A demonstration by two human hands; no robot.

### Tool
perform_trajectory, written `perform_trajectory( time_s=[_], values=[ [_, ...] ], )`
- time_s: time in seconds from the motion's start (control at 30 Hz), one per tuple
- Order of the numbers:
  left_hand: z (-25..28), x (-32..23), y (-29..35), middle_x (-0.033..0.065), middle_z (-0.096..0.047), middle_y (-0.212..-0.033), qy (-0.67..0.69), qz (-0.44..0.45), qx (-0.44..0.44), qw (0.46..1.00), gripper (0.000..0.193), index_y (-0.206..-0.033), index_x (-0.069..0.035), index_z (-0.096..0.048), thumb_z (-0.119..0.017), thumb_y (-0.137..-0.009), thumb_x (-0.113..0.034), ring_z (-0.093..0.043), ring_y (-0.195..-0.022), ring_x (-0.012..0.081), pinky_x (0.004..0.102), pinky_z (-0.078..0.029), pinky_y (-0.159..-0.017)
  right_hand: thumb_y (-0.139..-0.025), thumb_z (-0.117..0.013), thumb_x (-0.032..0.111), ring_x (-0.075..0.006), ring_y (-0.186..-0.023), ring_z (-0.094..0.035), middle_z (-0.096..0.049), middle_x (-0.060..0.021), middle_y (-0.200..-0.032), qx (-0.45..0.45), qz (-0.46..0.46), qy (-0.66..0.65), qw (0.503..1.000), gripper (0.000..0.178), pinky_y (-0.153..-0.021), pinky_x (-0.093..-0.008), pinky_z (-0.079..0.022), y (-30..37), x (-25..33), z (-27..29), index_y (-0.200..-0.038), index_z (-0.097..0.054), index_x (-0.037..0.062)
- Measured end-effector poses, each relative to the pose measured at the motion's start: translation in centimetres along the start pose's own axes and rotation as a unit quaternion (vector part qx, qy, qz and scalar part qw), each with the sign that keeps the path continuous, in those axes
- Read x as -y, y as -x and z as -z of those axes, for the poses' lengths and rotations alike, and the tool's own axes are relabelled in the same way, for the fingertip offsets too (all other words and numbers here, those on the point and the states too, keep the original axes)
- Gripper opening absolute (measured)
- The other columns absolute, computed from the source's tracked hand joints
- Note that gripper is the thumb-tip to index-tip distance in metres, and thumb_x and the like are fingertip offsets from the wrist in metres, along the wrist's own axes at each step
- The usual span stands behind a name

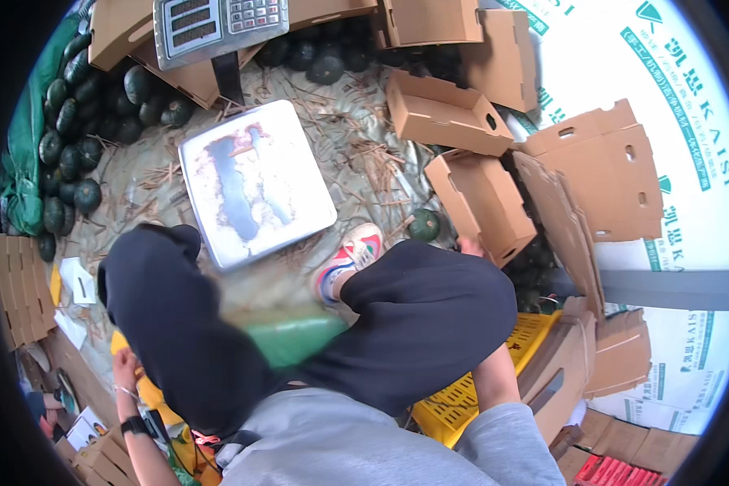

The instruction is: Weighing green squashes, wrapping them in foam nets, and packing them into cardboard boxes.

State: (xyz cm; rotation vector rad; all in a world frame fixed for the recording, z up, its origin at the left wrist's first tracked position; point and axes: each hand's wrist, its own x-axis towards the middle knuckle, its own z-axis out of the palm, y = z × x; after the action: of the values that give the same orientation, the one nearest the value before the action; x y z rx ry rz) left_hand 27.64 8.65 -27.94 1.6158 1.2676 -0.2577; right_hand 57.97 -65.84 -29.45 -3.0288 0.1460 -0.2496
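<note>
My right hand (pixel 471 246) is at the lower corner of an open cardboard box (pixel 486 202), its fingers closed on the edge. My knee hides most of that hand. A dark green squash (pixel 424 225) lies on the ground just left of this box. Down at the left, beside my leg, my left hand (pixel 125 369) looks closed next to something yellow (pixel 118 342). What it holds, if anything, I cannot make out. Between my legs and the far boxes stands a scale with a worn white platform (pixel 300 174) and a grey display panel (pixel 219 28).
Dark green squashes (pixel 69 162) are heaped at the far left, with more (pixel 326 66) behind the scale. Another open cardboard box (pixel 441 109) sits at the right, near flattened cardboard (pixel 599 174). A yellow crate (pixel 449 409) stands by my right forearm. Straw litters the ground sheet.
</note>
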Motion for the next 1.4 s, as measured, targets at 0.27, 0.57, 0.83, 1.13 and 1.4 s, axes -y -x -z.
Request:
perform_trajectory(
  time_s=[0.27,0.57,0.83,1.13,1.4],
  values=[
    [-5.5,-22.5,-8.0,0.0116,-0.065,-0.087,-0.272,-0.319,0.041,0.907,0.030,-0.102,-0.002,-0.060,-0.065,-0.078,-0.020,-0.063,-0.084,0.0222,0.0343,-0.050,-0.076,-0.066,-0.064,0.012,-0.0253,-0.075,-0.062,-0.063,-0.0168,-0.081,0.194,-0.053,0.015,0.979,0.031,-0.066,-0.0405,-0.049,-9.9,-14.7,-1.6,-0.094,-0.060,-0.0002],
    [-5.0,-24.5,-28.0,0.0277,-0.057,-0.116,-0.260,-0.148,-0.249,0.921,0.055,-0.115,-0.002,-0.056,-0.069,-0.071,-0.034,-0.056,-0.108,0.0393,0.0421,-0.046,-0.093,-0.070,-0.062,0.003,-0.0098,-0.053,-0.057,-0.062,-0.0019,-0.067,0.494,-0.167,-0.208,0.827,0.015,-0.047,-0.0213,-0.044,-18.2,-0.6,25.4,-0.084,-0.064,-0.0019],
    [-2.3,-22.8,-38.7,0.0173,-0.059,-0.116,0.240,-0.078,-0.232,0.939,0.078,-0.126,-0.005,-0.046,-0.082,-0.065,-0.039,-0.061,-0.099,0.0305,0.0465,-0.051,-0.079,-0.082,-0.062,0.010,-0.0275,-0.085,-0.063,-0.064,-0.0137,-0.093,0.478,0.077,0.017,0.875,0.025,-0.072,-0.0375,-0.050,-13.3,21.9,22.2,-0.105,-0.057,0.0002],
    [-6.3,-22.3,-23.2,0.0174,-0.051,-0.129,0.673,-0.066,0.282,0.681,0.059,-0.133,-0.007,-0.044,-0.049,-0.089,-0.046,-0.053,-0.116,0.0350,0.0566,-0.046,-0.091,-0.074,-0.063,0.003,-0.0397,-0.094,-0.056,-0.060,-0.0204,-0.102,0.322,0.264,0.003,0.909,0.030,-0.082,-0.0425,-0.048,-6.3,33.7,7.2,-0.104,-0.062,0.0014],
    [-11.0,-24.6,-13.8,0.0087,-0.063,-0.111,0.359,-0.138,0.308,0.870,0.032,-0.116,-0.004,-0.058,-0.053,-0.094,-0.027,-0.063,-0.090,0.0159,0.0339,-0.051,-0.083,-0.071,-0.078,0.013,-0.0235,-0.120,-0.047,-0.049,-0.0123,-0.130,0.456,-0.064,-0.632,0.624,0.079,-0.099,-0.0370,-0.041,-3.2,56.7,4.7,-0.138,-0.038,0.0046]
  ],
)
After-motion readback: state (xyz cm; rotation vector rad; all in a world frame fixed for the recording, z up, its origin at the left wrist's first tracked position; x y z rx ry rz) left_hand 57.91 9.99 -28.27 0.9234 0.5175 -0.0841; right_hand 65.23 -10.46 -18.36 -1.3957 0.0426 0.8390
